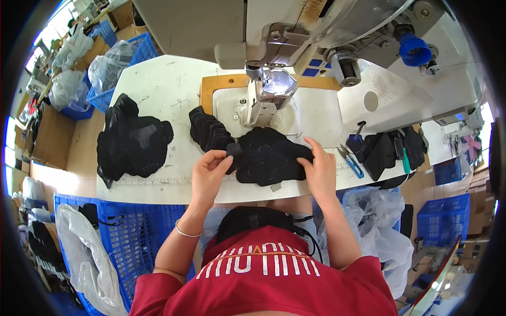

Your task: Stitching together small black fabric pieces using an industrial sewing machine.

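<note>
Finding passage along white tabletop (178,162) between rumpled black fabric pile (134,141) and fanned black fabric pieces (210,130); meeting obstruction ahead at pale metal sewing-machine post (262,113), rightward at blue-handled metal snips (353,164).

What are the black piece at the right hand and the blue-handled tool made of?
Black piece: probably fabric, matte; its surface looks dull, its edge softly wavy. Blue-handled tool: handles probably plastic, evenly bright blue; the grey end suggests metal.
</note>
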A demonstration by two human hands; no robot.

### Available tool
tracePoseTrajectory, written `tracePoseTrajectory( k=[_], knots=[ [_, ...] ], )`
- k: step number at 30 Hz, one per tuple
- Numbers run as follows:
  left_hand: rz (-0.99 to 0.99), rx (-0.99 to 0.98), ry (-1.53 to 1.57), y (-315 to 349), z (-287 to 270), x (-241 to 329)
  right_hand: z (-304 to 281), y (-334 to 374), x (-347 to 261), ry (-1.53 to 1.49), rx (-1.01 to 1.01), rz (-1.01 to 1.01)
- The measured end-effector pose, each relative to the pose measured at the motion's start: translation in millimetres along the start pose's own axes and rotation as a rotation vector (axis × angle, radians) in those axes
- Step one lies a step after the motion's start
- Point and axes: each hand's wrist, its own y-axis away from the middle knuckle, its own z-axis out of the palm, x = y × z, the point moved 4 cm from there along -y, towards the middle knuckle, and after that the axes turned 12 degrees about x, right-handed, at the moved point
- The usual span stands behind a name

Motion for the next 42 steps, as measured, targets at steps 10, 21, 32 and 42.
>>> tracePoseTrajectory(
  k=[10,21,32,42],
  knots=[
    [0.221,-0.037,0.135,19,53,5,-29,-10,-1,-0.344,0.053,0.294],
    [-0.052,-0.016,0.306,25,78,2,3,26,-4,-0.982,-0.243,0.826],
    [0.105,0.199,0.204,35,74,2,9,28,-22,-0.975,-0.127,0.822],
    [0.141,0.217,0.222,39,74,-3,11,30,-24,-0.953,-0.035,0.846]
  ],
)
